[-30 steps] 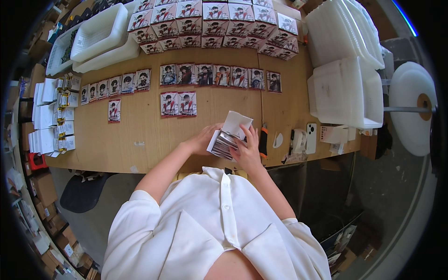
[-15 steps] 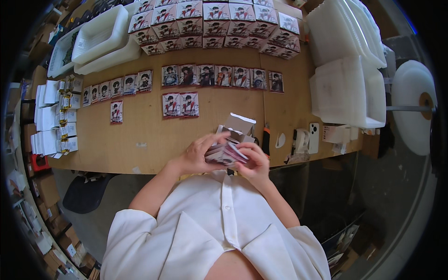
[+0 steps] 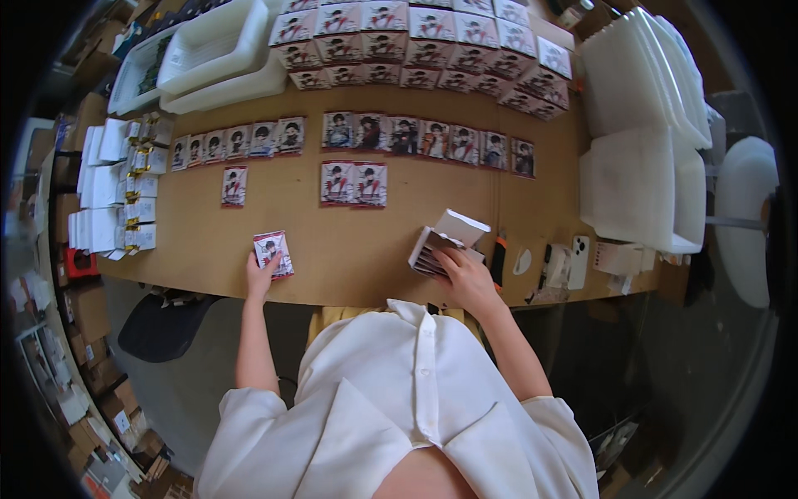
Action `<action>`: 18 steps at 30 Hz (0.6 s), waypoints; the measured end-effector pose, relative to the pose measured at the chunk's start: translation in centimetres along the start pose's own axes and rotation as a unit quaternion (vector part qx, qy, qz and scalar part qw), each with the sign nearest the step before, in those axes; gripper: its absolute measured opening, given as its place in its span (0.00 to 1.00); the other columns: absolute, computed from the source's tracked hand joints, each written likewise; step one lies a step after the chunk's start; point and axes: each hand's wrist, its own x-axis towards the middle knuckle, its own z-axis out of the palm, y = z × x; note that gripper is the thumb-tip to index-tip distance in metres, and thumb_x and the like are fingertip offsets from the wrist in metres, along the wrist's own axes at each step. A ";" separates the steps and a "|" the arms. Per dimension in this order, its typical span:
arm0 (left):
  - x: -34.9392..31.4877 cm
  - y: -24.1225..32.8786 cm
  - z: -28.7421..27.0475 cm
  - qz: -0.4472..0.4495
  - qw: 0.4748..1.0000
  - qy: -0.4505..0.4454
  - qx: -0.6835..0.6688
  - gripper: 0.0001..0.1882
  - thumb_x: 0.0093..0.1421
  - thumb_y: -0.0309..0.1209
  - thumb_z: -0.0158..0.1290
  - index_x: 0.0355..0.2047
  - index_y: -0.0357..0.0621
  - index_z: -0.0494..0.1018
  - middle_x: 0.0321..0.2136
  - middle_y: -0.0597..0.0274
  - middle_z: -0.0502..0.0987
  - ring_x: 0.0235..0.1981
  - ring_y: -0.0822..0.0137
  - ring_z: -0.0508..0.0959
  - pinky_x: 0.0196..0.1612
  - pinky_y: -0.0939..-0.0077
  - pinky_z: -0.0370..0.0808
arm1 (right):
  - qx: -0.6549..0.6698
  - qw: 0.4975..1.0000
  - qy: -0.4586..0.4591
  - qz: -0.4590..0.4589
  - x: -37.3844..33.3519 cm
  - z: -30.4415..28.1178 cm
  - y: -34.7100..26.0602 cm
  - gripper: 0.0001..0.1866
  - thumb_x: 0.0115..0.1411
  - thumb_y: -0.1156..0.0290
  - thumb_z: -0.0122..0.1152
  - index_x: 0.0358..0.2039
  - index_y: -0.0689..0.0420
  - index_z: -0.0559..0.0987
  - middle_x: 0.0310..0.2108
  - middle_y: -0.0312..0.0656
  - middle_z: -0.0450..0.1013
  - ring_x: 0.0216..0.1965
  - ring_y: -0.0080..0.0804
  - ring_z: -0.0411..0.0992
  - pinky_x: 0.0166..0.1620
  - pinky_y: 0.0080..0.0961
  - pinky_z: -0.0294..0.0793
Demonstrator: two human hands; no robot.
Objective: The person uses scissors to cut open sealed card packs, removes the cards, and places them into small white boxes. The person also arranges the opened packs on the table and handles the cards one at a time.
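Observation:
My left hand (image 3: 259, 277) holds a small printed card packet (image 3: 273, 243), white and red with a dark-haired drawn figure, low over the table's front edge. I cannot tell whether more packets lie under it. To the right, my right hand (image 3: 467, 281) grips an open cardboard box (image 3: 463, 226), its flap raised at the back. My fingers reach over the opening, where the edges of several packets (image 3: 427, 259) show. Two matching packets (image 3: 353, 184) lie side by side further in, and a single packet (image 3: 234, 187) lies to their left.
Behind runs a row of packets (image 3: 404, 135) with varied figures. Stacked printed boxes (image 3: 432, 50) line the back. White plastic bins (image 3: 640, 183) stand at right, more trays (image 3: 212, 50) at far left. Small white boxes (image 3: 106, 185) edge the left. A phone (image 3: 579, 262) lies right.
My hands have parted. The left has moved left with a packet; the right has stayed at the open box. The view has shifted slightly, moving the table's contents rightward in the picture.

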 end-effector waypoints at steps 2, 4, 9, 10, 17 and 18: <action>0.4 -1.0 -1.3 0.045 0.997 0.023 0.066 0.20 0.51 0.29 0.66 0.41 0.37 0.71 0.35 0.63 0.79 0.35 0.74 0.77 0.39 0.76 0.74 | -0.005 1.000 0.002 -0.003 0.3 0.1 -0.1 0.26 0.46 0.72 0.66 0.48 0.57 0.73 0.45 0.42 0.72 0.46 0.41 0.71 0.46 0.34 0.74; 0.9 -1.4 -1.7 0.099 0.991 0.038 0.082 0.21 0.50 0.29 0.66 0.42 0.37 0.72 0.34 0.63 0.79 0.34 0.74 0.77 0.39 0.76 0.74 | -0.016 1.000 0.024 0.002 0.5 0.5 -0.1 0.27 0.45 0.74 0.66 0.49 0.57 0.73 0.45 0.42 0.73 0.45 0.43 0.72 0.47 0.35 0.74; 1.3 -3.4 -3.3 0.165 0.952 0.123 0.228 0.32 0.47 0.34 0.68 0.49 0.33 0.69 0.47 0.49 0.67 0.52 0.55 0.67 0.55 0.65 0.65 | -0.071 0.996 -0.015 0.046 1.5 1.3 -0.3 0.35 0.43 0.71 0.69 0.54 0.60 0.69 0.46 0.46 0.73 0.45 0.42 0.72 0.47 0.34 0.73; 1.2 -3.9 -3.5 0.176 0.947 0.140 0.228 0.35 0.46 0.35 0.68 0.51 0.34 0.67 0.48 0.48 0.66 0.53 0.53 0.66 0.57 0.63 0.64 | -0.078 0.996 -0.025 0.040 1.7 1.4 -0.5 0.35 0.43 0.71 0.69 0.53 0.61 0.69 0.45 0.47 0.73 0.44 0.42 0.72 0.47 0.35 0.72; -4.0 9.2 7.4 0.397 0.862 -0.065 0.308 0.55 0.40 0.35 0.70 0.65 0.42 0.49 0.64 0.48 0.52 0.65 0.48 0.54 0.64 0.58 0.56 | -0.107 0.992 -0.034 0.054 1.9 2.8 0.0 0.35 0.39 0.70 0.70 0.51 0.62 0.69 0.39 0.46 0.74 0.41 0.40 0.74 0.44 0.34 0.72; -5.0 10.4 10.0 0.388 0.859 -0.173 0.285 0.57 0.40 0.35 0.70 0.66 0.42 0.47 0.65 0.49 0.50 0.66 0.48 0.52 0.65 0.58 0.56 | -0.104 0.993 -0.025 0.047 1.8 3.0 0.1 0.35 0.39 0.70 0.69 0.50 0.62 0.69 0.39 0.47 0.75 0.40 0.41 0.74 0.44 0.34 0.72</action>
